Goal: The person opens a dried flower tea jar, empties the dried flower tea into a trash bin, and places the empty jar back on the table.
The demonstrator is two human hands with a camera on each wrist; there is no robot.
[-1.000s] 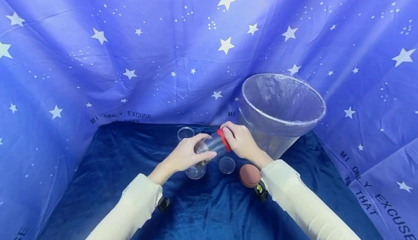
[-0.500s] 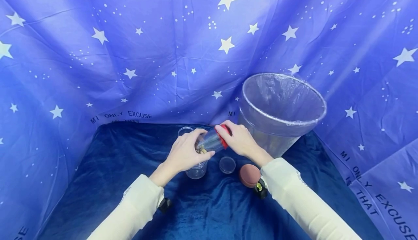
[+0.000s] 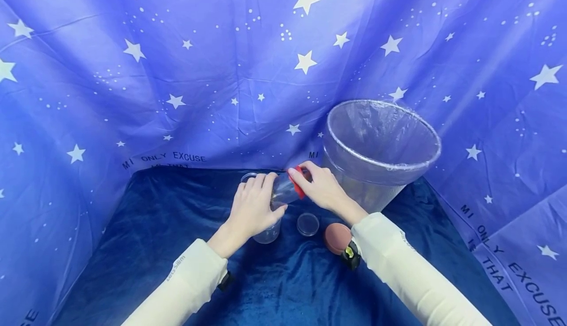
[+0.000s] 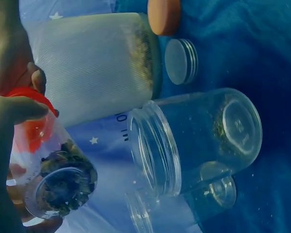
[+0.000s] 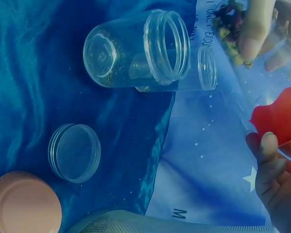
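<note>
A clear container [image 3: 283,189] with a red cover [image 3: 296,183] at one end is held tilted above the table. My left hand [image 3: 250,210] grips its lower end, with fingers and thumb round the wall. In the left wrist view dried plant pieces [image 4: 70,167] have gathered at the container's bottom. My right hand [image 3: 325,188] pinches the red cover between thumb and fingers; whether the cover sits loose is unclear. Beneath the left hand stands an uncapped clear jar [image 3: 267,235], with specks inside near its base. A second clear jar [image 3: 249,177] stands behind, partly hidden.
A round clear lid [image 3: 308,224] lies right of the jars. Beside it is a round reddish-brown object [image 3: 338,237]. A mesh bin [image 3: 376,168] with a clear liner stands at the back right. A star-print curtain [image 3: 212,70] hangs behind the blue cloth [image 3: 274,286].
Both hands have shifted slightly left with the container. My left hand has turned further over its lower end, so the plant pieces are now mostly hidden in the head view.
</note>
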